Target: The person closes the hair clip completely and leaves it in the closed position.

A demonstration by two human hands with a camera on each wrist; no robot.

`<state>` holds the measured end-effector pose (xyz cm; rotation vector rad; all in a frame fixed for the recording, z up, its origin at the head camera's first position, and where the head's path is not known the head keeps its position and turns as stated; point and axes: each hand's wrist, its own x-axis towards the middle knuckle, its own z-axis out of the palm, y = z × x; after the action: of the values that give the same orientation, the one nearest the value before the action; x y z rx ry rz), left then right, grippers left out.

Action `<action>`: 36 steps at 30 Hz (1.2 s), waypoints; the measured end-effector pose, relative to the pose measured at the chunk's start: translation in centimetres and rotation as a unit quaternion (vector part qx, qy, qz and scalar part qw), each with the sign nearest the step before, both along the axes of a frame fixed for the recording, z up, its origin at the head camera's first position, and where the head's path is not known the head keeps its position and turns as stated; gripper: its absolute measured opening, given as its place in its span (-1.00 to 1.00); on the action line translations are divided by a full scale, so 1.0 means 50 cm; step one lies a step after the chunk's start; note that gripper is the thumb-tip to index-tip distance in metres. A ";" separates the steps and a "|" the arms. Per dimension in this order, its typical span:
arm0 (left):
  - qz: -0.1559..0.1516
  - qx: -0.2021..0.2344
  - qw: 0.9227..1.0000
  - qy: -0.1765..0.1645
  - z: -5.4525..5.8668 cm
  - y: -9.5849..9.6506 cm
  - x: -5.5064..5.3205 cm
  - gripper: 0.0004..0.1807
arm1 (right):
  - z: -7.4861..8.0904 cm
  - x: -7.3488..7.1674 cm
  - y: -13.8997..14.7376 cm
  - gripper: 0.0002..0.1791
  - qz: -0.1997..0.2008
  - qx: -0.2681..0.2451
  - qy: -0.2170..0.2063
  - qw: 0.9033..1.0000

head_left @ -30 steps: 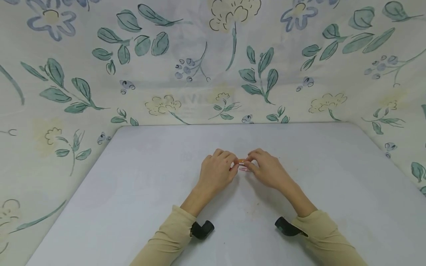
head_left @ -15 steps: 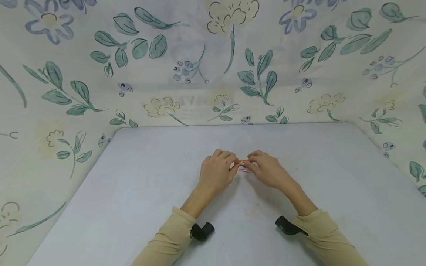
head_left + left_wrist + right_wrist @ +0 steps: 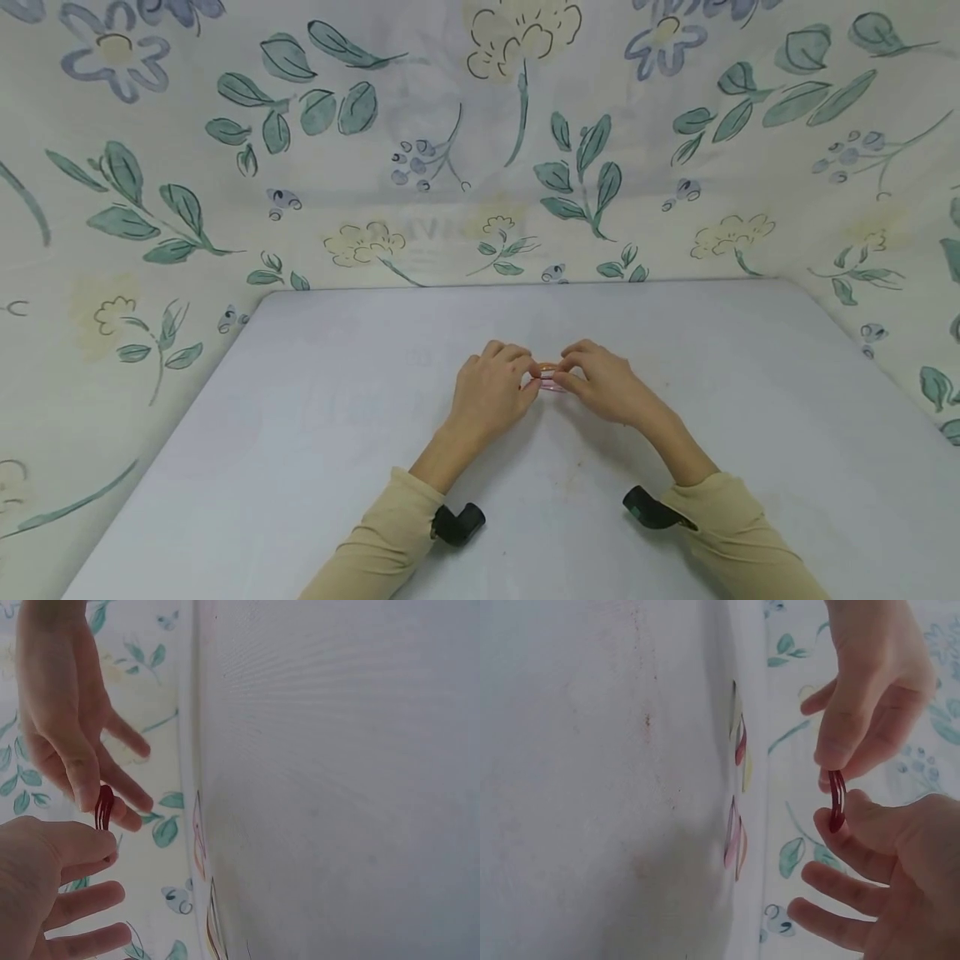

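A dark red snap hair clip [image 3: 105,808] is held in the air between both hands. My left hand [image 3: 491,392] pinches its narrow end between thumb and index finger, its other fingers spread. At the broad end, my right hand [image 3: 606,385] has its thumb and index finger on either side of the clip, seeming to pinch it. Under the hands on the table lie a pink hair clip [image 3: 731,846] and an orange one [image 3: 740,851]. In the right wrist view a red clip [image 3: 741,746] and a yellow clip [image 3: 747,771] lie farther along.
The white table [image 3: 337,467] reaches back to a floral cloth backdrop [image 3: 465,125]. Each sleeve cuff has a black wrist camera, the left camera [image 3: 459,524] and the right camera [image 3: 651,508], both low over the tabletop.
Both hands stay together in nearly the same place, with small finger movements at the clip. The orange and pink clips beneath show a little more between the fingertips.
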<state>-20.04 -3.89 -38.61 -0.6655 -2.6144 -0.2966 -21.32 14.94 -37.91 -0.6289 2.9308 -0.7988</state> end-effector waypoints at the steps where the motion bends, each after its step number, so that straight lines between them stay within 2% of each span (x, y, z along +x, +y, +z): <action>1: 0.000 -0.002 1.000 -0.003 0.000 0.000 0.000 -0.93 | -0.001 0.000 -0.001 -0.76 -0.001 0.004 0.007 1.000; 5: 0.001 -0.009 1.000 -0.013 -0.002 0.001 0.000 -0.93 | -0.005 0.005 -0.005 -0.80 -0.004 0.010 0.024 1.000; 10: 0.004 -0.020 0.999 -0.048 -0.005 0.005 0.002 -0.93 | -0.008 0.014 -0.007 -0.89 0.000 0.015 0.028 0.999; 17: 0.009 -0.035 0.996 -0.077 -0.018 0.005 0.004 -0.92 | -0.021 0.018 -0.006 -0.91 0.010 0.025 0.005 1.000; 27: -0.003 -0.048 0.992 -0.113 -0.031 0.007 0.005 -0.92 | -0.032 0.025 -0.019 -0.92 -0.001 0.068 0.009 0.998; 36: -0.005 -0.054 0.989 -0.136 -0.037 0.012 0.006 -0.92 | -0.042 0.026 -0.023 -0.90 -0.013 0.086 -0.007 0.996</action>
<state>-19.74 -3.29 -40.45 -0.7183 -2.9044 -0.2659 -20.03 13.77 -40.01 -0.5684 2.9577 -0.5424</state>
